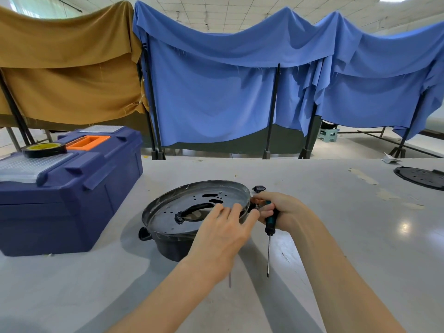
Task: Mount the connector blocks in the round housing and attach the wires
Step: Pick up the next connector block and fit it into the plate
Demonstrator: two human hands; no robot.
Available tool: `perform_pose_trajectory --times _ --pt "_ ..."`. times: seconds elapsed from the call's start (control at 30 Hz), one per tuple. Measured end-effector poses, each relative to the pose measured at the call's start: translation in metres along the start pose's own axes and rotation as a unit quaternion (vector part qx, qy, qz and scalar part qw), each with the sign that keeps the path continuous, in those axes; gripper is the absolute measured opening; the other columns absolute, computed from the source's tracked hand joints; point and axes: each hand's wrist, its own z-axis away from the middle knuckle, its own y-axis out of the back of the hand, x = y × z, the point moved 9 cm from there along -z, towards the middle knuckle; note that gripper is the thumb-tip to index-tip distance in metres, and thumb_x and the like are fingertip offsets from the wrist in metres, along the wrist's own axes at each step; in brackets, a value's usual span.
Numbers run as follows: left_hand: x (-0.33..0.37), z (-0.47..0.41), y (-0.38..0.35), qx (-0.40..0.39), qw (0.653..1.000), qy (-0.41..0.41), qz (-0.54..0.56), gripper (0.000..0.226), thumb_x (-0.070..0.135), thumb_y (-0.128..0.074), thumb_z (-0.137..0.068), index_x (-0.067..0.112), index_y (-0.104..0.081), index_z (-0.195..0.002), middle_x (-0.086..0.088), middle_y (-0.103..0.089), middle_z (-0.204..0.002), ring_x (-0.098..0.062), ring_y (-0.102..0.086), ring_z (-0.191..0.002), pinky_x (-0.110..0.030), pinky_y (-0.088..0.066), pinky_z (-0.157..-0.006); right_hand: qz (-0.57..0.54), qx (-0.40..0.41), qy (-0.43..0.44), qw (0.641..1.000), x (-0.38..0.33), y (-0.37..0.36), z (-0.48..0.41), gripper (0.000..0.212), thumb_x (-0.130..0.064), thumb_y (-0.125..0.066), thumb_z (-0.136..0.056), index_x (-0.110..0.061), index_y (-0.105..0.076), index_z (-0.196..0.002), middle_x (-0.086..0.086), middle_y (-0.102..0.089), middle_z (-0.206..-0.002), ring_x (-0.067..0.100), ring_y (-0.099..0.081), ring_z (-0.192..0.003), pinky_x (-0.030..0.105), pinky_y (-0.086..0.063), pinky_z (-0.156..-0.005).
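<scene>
The round dark housing (173, 212) lies upside down on the table, its perforated metal base plate tilted toward me. A black wire loop (192, 209) arches across the plate. My left hand (223, 231) rests on the plate's near right rim, fingers spread, thumb reaching over the edge. My right hand (281, 210) is just right of the rim and grips a teal-handled screwdriver (269, 227) with its shaft pointing down toward me; its fingertips also touch a small part at the rim, mostly hidden. A black connector block (259, 188) lies loose behind the hands.
A blue toolbox (72, 188) with an orange handle stands at the left, a roll of black tape (44, 149) on its lid. A black round cover plate (420, 177) lies at the far right of the white table (336, 212). Cloth-draped frames stand behind.
</scene>
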Motion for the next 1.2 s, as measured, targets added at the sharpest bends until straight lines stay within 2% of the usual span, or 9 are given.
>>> perform_pose_trajectory --times 0.07,0.17,0.33,0.47,0.6,0.73,0.9,1.0,1.2 --pt "-0.008 -0.005 0.003 0.009 1.000 0.014 0.001 0.073 0.007 -0.068 -0.067 0.018 -0.029 -0.129 -0.004 -0.049 -0.106 -0.023 -0.051 -0.087 -0.031 -0.034 -0.089 0.004 -0.034 -0.005 0.999 -0.001 -0.005 0.004 0.023 -0.007 -0.046 -0.100 -0.005 -0.051 -0.078 0.006 -0.056 -0.054 0.003 -0.029 -0.030 0.015 -0.029 -0.029" --pt "-0.022 -0.014 0.009 0.009 1.000 0.023 0.019 0.075 0.018 -0.072 -0.070 0.021 -0.023 -0.126 -0.001 -0.048 -0.110 -0.021 -0.051 -0.092 -0.030 -0.031 -0.092 0.010 -0.056 0.009 0.998 -0.008 -0.006 0.011 0.017 -0.011 -0.050 -0.100 -0.003 -0.055 -0.087 0.010 -0.063 -0.061 0.003 -0.030 -0.032 0.014 -0.031 -0.031" --pt "-0.055 -0.030 0.024 -0.018 0.991 0.056 0.123 0.076 0.031 -0.082 -0.060 0.026 -0.031 -0.116 0.004 -0.051 -0.111 -0.019 -0.050 -0.092 -0.028 -0.039 -0.091 0.107 -0.023 0.078 0.991 -0.025 0.001 0.017 0.012 -0.010 -0.055 -0.098 0.002 -0.057 -0.100 0.013 -0.061 -0.086 0.006 -0.030 -0.036 0.018 -0.031 -0.033" --pt "-0.084 -0.038 0.041 -0.015 0.960 0.100 0.262 0.072 0.028 -0.087 -0.053 0.029 -0.038 -0.105 0.002 -0.058 -0.107 -0.023 -0.054 -0.090 -0.038 -0.052 -0.078 0.209 -0.069 0.107 0.970 -0.026 -0.010 0.026 0.016 -0.010 -0.058 -0.098 0.006 -0.060 -0.099 0.009 -0.063 -0.078 0.008 -0.028 -0.041 0.019 -0.030 -0.036" --pt "-0.109 -0.047 0.055 -0.005 0.927 0.121 0.356 0.072 0.021 -0.087 -0.049 0.032 -0.039 -0.102 0.002 -0.061 -0.099 -0.020 -0.058 -0.084 -0.037 -0.053 -0.073 0.269 -0.145 0.127 0.944 -0.024 -0.028 0.036 0.019 -0.015 -0.058 -0.098 0.003 -0.062 -0.099 0.007 -0.063 -0.079 0.009 -0.024 -0.042 0.019 -0.024 -0.036" --pt "-0.138 -0.049 0.059 -0.010 0.860 0.158 0.485 0.070 0.012 -0.090 -0.046 0.029 -0.046 -0.097 -0.009 -0.069 -0.096 -0.032 -0.067 -0.081 -0.048 -0.059 -0.072 0.279 -0.174 0.168 0.929 -0.034 -0.043 0.048 0.018 -0.015 -0.057 -0.098 0.001 -0.065 -0.093 0.008 -0.060 -0.077 0.008 -0.026 -0.040 0.018 -0.025 -0.035" --pt "-0.154 -0.049 0.050 -0.035 0.784 0.178 0.594 0.069 0.005 -0.091 -0.042 0.022 -0.051 -0.097 -0.007 -0.075 -0.087 -0.033 -0.071 -0.073 -0.041 -0.060 -0.058 0.252 -0.176 0.217 0.926 -0.049 -0.060 0.062 0.019 -0.012 -0.055 -0.099 0.005 -0.063 -0.097 0.007 -0.059 -0.072 0.008 -0.029 -0.036 0.021 -0.019 -0.039" --pt "-0.153 -0.051 0.048 -0.039 0.780 0.173 0.600 0.067 0.009 -0.089 -0.042 0.025 -0.052 -0.095 -0.006 -0.074 -0.087 -0.034 -0.070 -0.075 -0.041 -0.061 -0.060 0.243 -0.177 0.231 0.925 -0.053 -0.069 0.069 0.019 -0.012 -0.054 -0.099 0.005 -0.063 -0.095 0.005 -0.059 -0.068 0.008 -0.028 -0.037 0.026 -0.016 -0.043" --pt "-0.147 -0.055 0.047 -0.047 0.780 0.162 0.602 0.068 0.013 -0.089 -0.041 0.026 -0.051 -0.096 -0.003 -0.074 -0.086 -0.028 -0.071 -0.071 -0.037 -0.060 -0.057 0.240 -0.157 0.232 0.930 -0.056 -0.072 0.072 0.021 -0.012 -0.053 -0.100 0.006 -0.063 -0.094 0.002 -0.059 -0.063 0.006 -0.029 -0.036 0.020 -0.021 -0.039"
